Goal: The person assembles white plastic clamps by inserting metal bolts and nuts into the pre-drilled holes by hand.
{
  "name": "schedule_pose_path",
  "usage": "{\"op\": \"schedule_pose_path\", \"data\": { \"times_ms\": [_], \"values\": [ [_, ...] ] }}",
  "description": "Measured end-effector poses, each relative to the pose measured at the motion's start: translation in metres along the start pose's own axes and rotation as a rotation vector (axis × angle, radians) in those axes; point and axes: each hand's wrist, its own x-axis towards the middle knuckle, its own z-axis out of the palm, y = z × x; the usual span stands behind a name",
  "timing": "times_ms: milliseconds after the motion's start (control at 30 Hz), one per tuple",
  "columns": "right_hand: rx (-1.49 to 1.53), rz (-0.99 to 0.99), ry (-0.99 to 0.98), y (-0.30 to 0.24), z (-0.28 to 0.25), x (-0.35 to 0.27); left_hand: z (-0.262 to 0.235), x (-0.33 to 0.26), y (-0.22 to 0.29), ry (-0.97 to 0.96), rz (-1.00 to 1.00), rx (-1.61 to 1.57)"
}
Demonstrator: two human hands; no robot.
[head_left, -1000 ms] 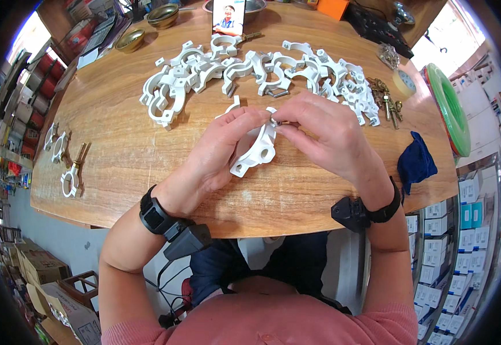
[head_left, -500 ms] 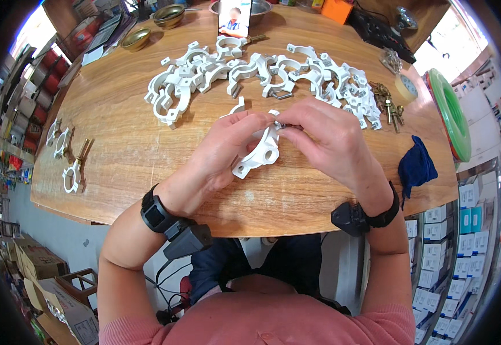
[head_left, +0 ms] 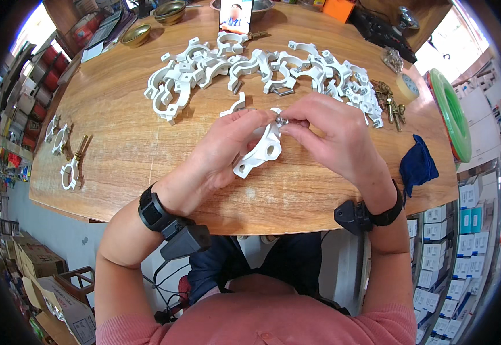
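My left hand [head_left: 221, 146] and my right hand [head_left: 331, 135] meet over the middle of the wooden table [head_left: 118, 155]. Together they hold a white plastic pipe clamp [head_left: 259, 152], tilted, with its round holes facing me. The fingertips of both hands pinch a small metal screw or nut [head_left: 281, 121] at the clamp's top end. Another white clamp half [head_left: 234, 106] lies just behind my left fingers. A long pile of white pipe clamps [head_left: 250, 69] stretches across the table beyond my hands.
Brass anchor bolts [head_left: 389, 102] and a tape roll [head_left: 407, 86] lie at the right, a dark blue cloth [head_left: 418, 165] near the right edge. Assembled clamps [head_left: 69, 167] sit at the left. A phone [head_left: 236, 14] and metal bowls [head_left: 135, 34] stand at the back.
Both hands stay on the clamp; the fingers have shifted slightly at its top end. The view has moved a little, so the table appears lower in the picture.
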Motion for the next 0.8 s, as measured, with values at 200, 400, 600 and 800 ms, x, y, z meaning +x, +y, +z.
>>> {"op": "schedule_pose_path", "data": {
  "times_ms": [200, 400, 600, 800],
  "values": [
    [0.016, 0.019, -0.028, 0.004, -0.001, 0.001, -0.002, 0.003, -0.001, -0.016, -0.027, -0.043],
    [0.036, 0.057, -0.042, 0.002, -0.004, 0.000, 0.000, 0.000, -0.001, -0.024, -0.054, -0.101],
    [-0.013, 0.003, -0.044, 0.000, -0.006, 0.001, -0.004, 0.003, -0.004, -0.081, -0.076, -0.142],
    [-0.039, 0.115, -0.118, -0.001, -0.009, 0.002, 0.004, -0.002, 0.000, 0.014, -0.078, -0.085]
  ]
}}
